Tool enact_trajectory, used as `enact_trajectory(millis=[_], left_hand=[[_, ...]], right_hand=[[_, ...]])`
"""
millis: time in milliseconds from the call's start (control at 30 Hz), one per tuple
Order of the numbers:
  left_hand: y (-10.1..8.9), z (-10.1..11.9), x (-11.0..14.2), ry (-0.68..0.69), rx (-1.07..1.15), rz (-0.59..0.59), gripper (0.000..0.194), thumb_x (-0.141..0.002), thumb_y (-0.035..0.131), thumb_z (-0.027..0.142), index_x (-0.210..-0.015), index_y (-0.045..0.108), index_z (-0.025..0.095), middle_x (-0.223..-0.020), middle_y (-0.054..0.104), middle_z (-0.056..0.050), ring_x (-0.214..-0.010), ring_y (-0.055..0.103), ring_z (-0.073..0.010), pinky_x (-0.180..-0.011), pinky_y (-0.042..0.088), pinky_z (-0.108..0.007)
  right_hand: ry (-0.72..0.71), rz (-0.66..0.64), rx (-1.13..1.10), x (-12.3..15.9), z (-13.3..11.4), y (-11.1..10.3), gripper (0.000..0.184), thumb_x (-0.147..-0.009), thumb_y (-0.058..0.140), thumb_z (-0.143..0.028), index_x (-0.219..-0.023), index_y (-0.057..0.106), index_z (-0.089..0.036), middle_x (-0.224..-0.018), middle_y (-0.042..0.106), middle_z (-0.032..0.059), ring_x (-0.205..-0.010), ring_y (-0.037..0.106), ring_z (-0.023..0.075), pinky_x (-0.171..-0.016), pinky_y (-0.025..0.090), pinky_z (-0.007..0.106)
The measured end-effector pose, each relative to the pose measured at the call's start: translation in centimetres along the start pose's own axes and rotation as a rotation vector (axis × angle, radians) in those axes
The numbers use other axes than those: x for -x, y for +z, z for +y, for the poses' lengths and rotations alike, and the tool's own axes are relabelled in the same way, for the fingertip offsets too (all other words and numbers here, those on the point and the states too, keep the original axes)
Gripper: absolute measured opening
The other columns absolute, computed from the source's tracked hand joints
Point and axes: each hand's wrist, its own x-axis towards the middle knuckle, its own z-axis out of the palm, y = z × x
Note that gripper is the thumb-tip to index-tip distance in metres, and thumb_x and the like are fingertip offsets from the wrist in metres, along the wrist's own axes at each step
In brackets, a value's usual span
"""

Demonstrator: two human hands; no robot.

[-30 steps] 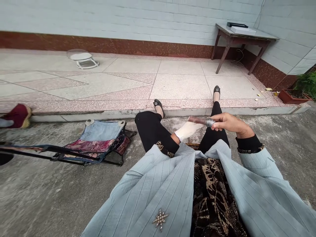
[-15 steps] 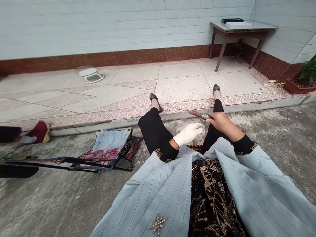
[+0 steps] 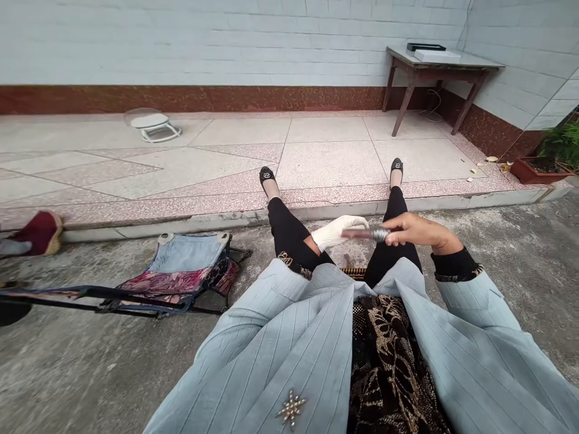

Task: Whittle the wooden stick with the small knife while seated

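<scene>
My left hand (image 3: 337,233) wears a white knitted glove and is in front of my left knee, its fingers curled. The tool crosses in front of those fingers, so whatever they hold, if anything, is hidden. My right hand (image 3: 414,230) is bare and closed around a brown, stick-like tool (image 3: 357,232) with silver wire wound round it near the grip. The tool points left, across the gloved fingers. Motion blur hides its exact kind and whether it touches the glove. Below the hands, between my legs, a strip of woven seat (image 3: 355,273) shows.
A folding chair (image 3: 181,265) with denim and floral cloth stands to the left, near a person's red shoe (image 3: 40,232). My feet rest on a raised tiled step (image 3: 325,163). Behind are a white stool (image 3: 156,125), a wooden table (image 3: 447,72) and a planter (image 3: 538,172).
My right hand has moved slightly right and down, and the tool now overlaps the gloved left hand. My left hand has shifted a little left and up. The view has turned slightly right.
</scene>
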Motion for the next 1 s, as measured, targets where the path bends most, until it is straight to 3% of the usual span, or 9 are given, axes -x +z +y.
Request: enact_trajectory(millis=[67, 200, 333, 433, 600, 733, 833, 933, 1000], left_hand=[[1.3, -0.8, 0.6, -0.099, 0.088, 0.121, 0.028, -0.087, 0.05, 0.036, -0.093, 0.064, 0.013, -0.068, 0.057, 0.0, -0.056, 0.046, -0.0098, -0.056, 0.039, -0.023], [3.0, -0.5, 1.6, -0.031, 0.073, 0.085, 0.025, -0.089, 0.044, 0.032, -0.086, 0.063, 0.015, -0.07, 0.055, 0.002, -0.056, 0.044, -0.0087, -0.056, 0.036, -0.022], [2.9, 1.1, 2.0, 0.034, -0.138, 0.08, 0.022, -0.089, 0.044, 0.028, -0.085, 0.063, 0.017, -0.079, 0.061, 0.001, -0.07, 0.054, -0.0114, -0.07, 0.04, -0.024], [2.7, 1.5, 2.1, 0.024, -0.267, 0.084, 0.024, -0.091, 0.043, 0.03, -0.087, 0.064, 0.018, -0.079, 0.063, 0.001, -0.076, 0.057, -0.014, -0.075, 0.04, -0.026], [3.6, 0.3, 2.1, 0.014, -0.401, 0.102, 0.028, -0.095, 0.039, 0.033, -0.092, 0.063, 0.019, -0.084, 0.067, -0.001, -0.079, 0.062, -0.0168, -0.075, 0.042, -0.027], [4.1, -0.4, 1.8, -0.025, -0.789, 0.065, 0.033, -0.097, 0.037, 0.037, -0.098, 0.064, 0.018, -0.077, 0.066, -0.007, -0.07, 0.063, -0.0213, -0.064, 0.039, -0.029], [3.1, 0.1, 1.2, 0.013, -0.941, 0.023, 0.029, -0.095, 0.041, 0.035, -0.095, 0.065, 0.018, -0.073, 0.065, -0.008, -0.066, 0.062, -0.0213, -0.06, 0.036, -0.029], [1.0, 1.1, 0.3, 0.12, -0.818, -0.051, 0.023, -0.091, 0.049, 0.033, -0.085, 0.065, 0.018, -0.071, 0.063, -0.006, -0.066, 0.059, -0.0184, -0.061, 0.036, -0.028], [-0.2, 1.5, -0.3, 0.222, -0.537, -0.194, 0.021, -0.089, 0.052, 0.033, -0.084, 0.065, 0.018, -0.073, 0.063, -0.003, -0.068, 0.058, -0.0153, -0.063, 0.038, -0.026]], right_hand=[[0.011, 0.158, -0.122, 0.0, 0.8, 0.0, 0.025, -0.086, 0.059, -0.038, -0.092, 0.068, -0.015, -0.076, 0.063, 0.0012, -0.063, 0.053, 0.0105, -0.057, 0.041, 0.023], [0.04, 0.403, -0.172, -1.6, 2.5, 0.2, 0.027, -0.085, 0.058, -0.041, -0.085, 0.064, -0.015, -0.076, 0.062, 0.0031, -0.061, 0.052, 0.0111, -0.055, 0.042, 0.024], [0.168, 0.578, 0.149, -3.5, 3.0, 0.6, 0.026, -0.086, 0.056, -0.037, -0.097, 0.067, -0.016, -0.074, 0.064, 0.0038, -0.066, 0.056, 0.016, -0.06, 0.041, 0.027], [0.237, 0.606, 0.45, -4.3, 2.3, 1.1, 0.025, -0.09, 0.053, -0.035, -0.098, 0.068, -0.017, -0.082, 0.069, 0.0074, -0.078, 0.061, 0.0211, -0.067, 0.04, 0.03], [0.319, 0.495, 0.752, -4.9, 1.6, 1.8, 0.026, -0.095, 0.048, -0.036, -0.1, 0.066, -0.018, -0.1, 0.071, 0.0124, -0.089, 0.063, 0.0256, -0.071, 0.039, 0.031], [0.373, 0.349, 0.898, -4.8, 2.1, 1.9, 0.026, -0.095, 0.05, -0.034, -0.105, 0.065, -0.015, -0.104, 0.071, 0.0162, -0.093, 0.064, 0.0267, -0.073, 0.04, 0.032], [0.378, 0.188, 0.943, -4.4, 2.2, 1.7, 0.024, -0.093, 0.056, -0.03, -0.104, 0.068, -0.012, -0.099, 0.071, 0.017, -0.091, 0.064, 0.0264, -0.073, 0.04, 0.032], [0.235, -0.096, 0.754, -3.6, 1.6, 0.9, 0.017, -0.088, 0.063, -0.026, -0.092, 0.073, -0.013, -0.082, 0.071, 0.0097, -0.078, 0.063, 0.0211, -0.069, 0.039, 0.03], [0.109, -0.244, 0.506, -2.6, 0.8, 0.3, 0.018, -0.086, 0.064, -0.029, -0.094, 0.074, -0.016, -0.074, 0.067, 0.0035, -0.069, 0.059, 0.0168, -0.065, 0.039, 0.027]])
